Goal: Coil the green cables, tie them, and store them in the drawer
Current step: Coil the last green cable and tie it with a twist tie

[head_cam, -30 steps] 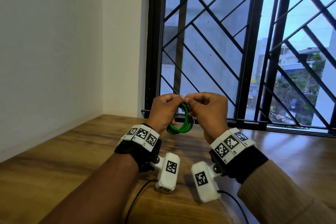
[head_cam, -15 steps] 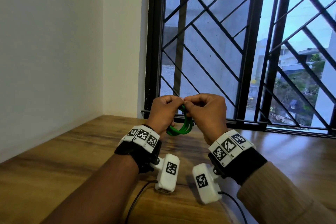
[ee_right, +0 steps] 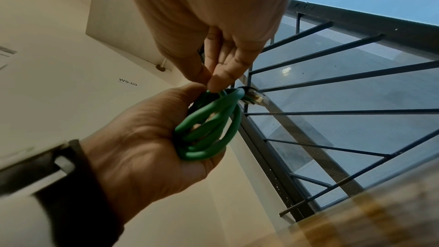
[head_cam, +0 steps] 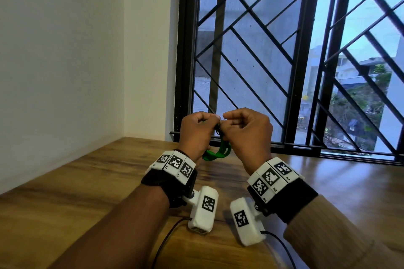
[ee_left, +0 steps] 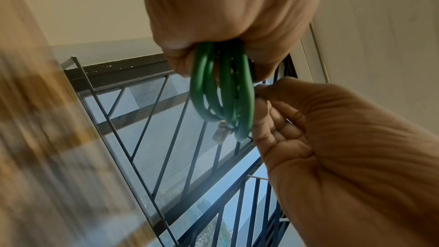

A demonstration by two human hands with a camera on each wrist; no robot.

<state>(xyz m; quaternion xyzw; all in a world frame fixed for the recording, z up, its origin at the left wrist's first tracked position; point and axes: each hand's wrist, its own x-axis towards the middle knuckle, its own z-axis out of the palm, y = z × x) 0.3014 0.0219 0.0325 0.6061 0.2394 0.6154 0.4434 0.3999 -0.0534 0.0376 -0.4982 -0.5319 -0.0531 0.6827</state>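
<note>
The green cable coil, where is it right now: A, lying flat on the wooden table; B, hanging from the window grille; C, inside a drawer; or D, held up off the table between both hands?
D: the green cable coil hangs above the wooden table, gripped by the left hand while the right hand pinches at its top.

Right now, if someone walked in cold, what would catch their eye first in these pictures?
First, the bright green cable, coiled into loops and held up above the wooden table between both hands. The left hand grips the coil while the right hand pinches at its top. Behind them, the window with black diagonal bars fills the view.
</note>
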